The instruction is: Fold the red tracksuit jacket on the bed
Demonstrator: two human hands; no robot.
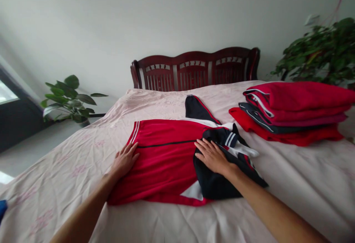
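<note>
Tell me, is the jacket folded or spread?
Mostly spread: the jacket's red body lies flat on the bed, a dark sleeve juts outward, but the dark end under the right hand looks bunched.

The jacket [166,165] is crimson with a black centre line, twin white stripes at the hem [135,132], a white wedge, and near-black navy sleeves [197,109] with red piping and a white-striped cuff [231,139]. The folded clothes [305,99] run through crimson, magenta, white-edged charcoal and bright scarlet. The bedsheet [69,187] is pale pink with faint rosy flowers, the headboard [193,76] dark reddish brown, the wall [97,21] greyish white.
</note>
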